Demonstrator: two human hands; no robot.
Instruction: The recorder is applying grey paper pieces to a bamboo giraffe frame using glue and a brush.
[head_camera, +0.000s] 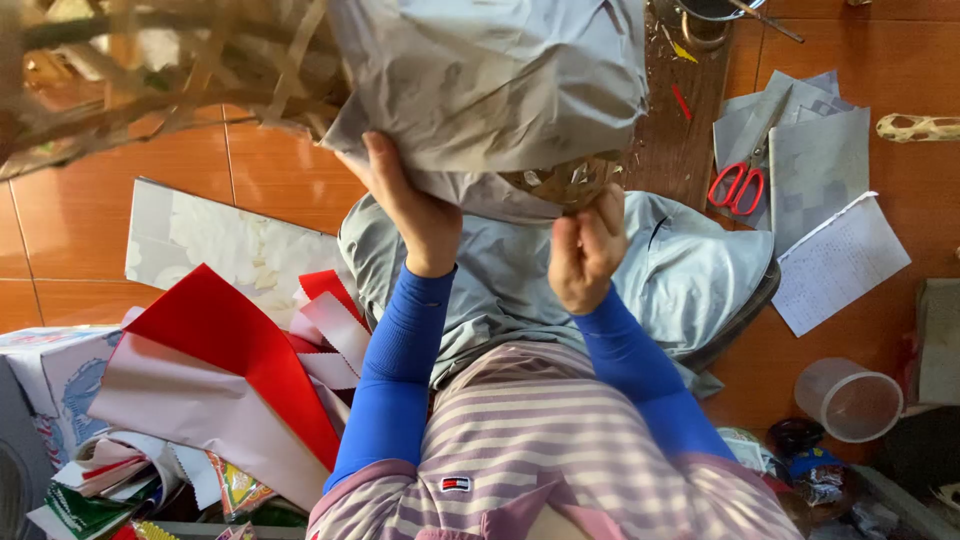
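Overhead, both hands' grip (425, 215) (585, 255) clasps a crumpled grey package (490, 80).

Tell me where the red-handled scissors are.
In the head view, the red-handled scissors lie at upper right on grey paper sheets, beside the dark wooden board.

Hands: 2, left (420, 215) and right (585, 255); grey sheet held up (490, 80): 1; red scissors (738, 187): 1; clear plastic cup (850, 400): 1; written paper sheet (840, 262): 1; red sheet (240, 350): 1; white floral board (230, 245): 1
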